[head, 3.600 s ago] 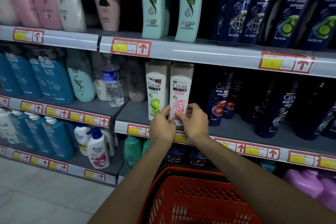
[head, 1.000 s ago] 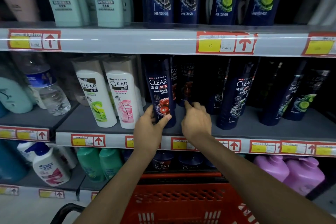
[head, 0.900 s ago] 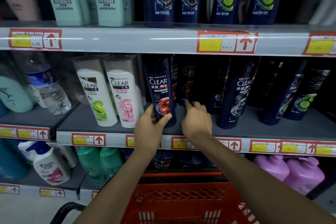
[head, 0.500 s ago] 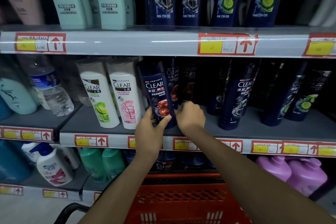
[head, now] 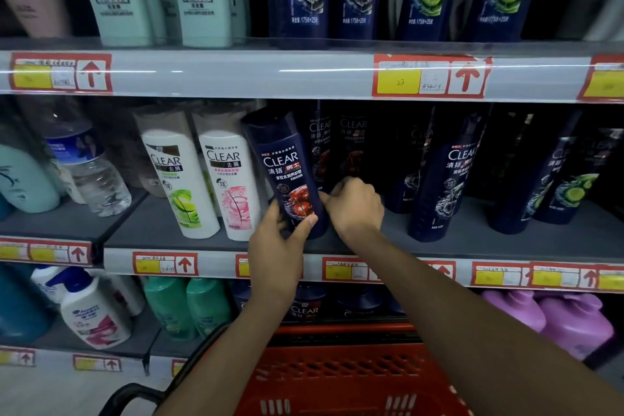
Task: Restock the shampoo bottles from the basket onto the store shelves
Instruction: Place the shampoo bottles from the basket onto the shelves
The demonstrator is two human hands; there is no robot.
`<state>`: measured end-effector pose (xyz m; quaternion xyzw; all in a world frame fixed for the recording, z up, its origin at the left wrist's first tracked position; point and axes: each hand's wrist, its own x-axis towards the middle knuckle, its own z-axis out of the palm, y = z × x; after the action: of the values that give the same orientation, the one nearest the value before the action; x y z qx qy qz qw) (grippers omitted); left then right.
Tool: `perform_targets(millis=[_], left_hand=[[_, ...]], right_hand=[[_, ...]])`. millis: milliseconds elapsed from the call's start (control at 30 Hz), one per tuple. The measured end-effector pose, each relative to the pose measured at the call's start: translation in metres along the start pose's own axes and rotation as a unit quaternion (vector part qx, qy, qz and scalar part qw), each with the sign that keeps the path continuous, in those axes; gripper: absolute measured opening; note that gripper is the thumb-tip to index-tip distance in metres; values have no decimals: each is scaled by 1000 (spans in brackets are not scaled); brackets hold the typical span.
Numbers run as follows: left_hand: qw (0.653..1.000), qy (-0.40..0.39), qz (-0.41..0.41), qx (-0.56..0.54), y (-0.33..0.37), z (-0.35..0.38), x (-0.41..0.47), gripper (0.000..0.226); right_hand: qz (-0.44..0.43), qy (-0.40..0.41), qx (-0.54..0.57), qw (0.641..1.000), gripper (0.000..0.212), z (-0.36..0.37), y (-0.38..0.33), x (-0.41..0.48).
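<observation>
A: Holding: left hand (head: 277, 240) wraps the lower part of a navy CLEAR bottle (head: 289, 172), thumb across the front just under the red fruit picture, fingers behind it.

B: Position of the bottle?

A: Middle shelf (head: 189, 233), near its front edge. Top tilts to the left. Whether the base touches the shelf I cannot tell; the hand hides it. Just left of it stand a white CLEAR bottle with pink label (head: 229, 182) and a white CLEAR bottle with green label (head: 180, 179), both upright on the same shelf.

B: Right hand?

A: Right hand (head: 354, 206) sits at the bottle's right edge, fingers curled, fingertips touching the side of the bottle. Pinch or plain contact, cannot tell; it does not close round the bottle as the left does.

B: Behind and beside?

A: More dark CLEAR bottles (head: 439, 186) in rows to the right, deep in shadow. A clear water bottle (head: 91, 176) stands on the neighbouring shelf section at left.

B: Basket?

A: Red basket (head: 337, 378) at bottom centre, under both forearms, black handle at its left. Contents not visible.

B: Shelf tags?

A: Red and yellow price tag (head: 429, 78) on the upper shelf rail, marked 23.
</observation>
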<state>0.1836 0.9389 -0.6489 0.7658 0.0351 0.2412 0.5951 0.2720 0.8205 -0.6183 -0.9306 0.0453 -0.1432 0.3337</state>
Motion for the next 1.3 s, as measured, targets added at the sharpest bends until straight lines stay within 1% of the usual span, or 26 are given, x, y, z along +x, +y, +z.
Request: perform_targets(millis=[100, 233, 367, 567, 733, 867, 967, 1100, 1300], left_hand=[[1000, 0, 1, -30, 5, -4, -8, 39], [999, -14, 7, -30, 16, -18, -21, 36], [999, -7, 34, 20, 41, -45, -32, 31], [998, -4, 4, 69, 73, -105, -60, 32], [997, 22, -38, 57, 72, -145, -84, 34], [999, 24, -44, 11, 70, -150, -83, 32], [999, 15, -45, -18, 71, -149, -77, 34], [999, 8, -45, -26, 65, -150, -71, 36], [999, -8, -42, -21, 62, -148, -69, 33]], right_hand=[[-24, 9, -7, 1000, 43, 1, 1, -2], [-24, 1, -9, 1000, 51, 3, 4, -3], [-21, -1, -20, 1000, 46, 4, -1, -3], [50, -32, -1, 998, 39, 11, -13, -4], [82, -1, -40, 996, 50, 19, -23, -6], [88, 19, -59, 994, 52, 24, -30, -8], [90, 18, -75, 993, 55, 27, -37, -9], [97, 21, -91, 991, 59, 29, -39, -7], [94, 25, -100, 990, 61, 30, -38, -8]])
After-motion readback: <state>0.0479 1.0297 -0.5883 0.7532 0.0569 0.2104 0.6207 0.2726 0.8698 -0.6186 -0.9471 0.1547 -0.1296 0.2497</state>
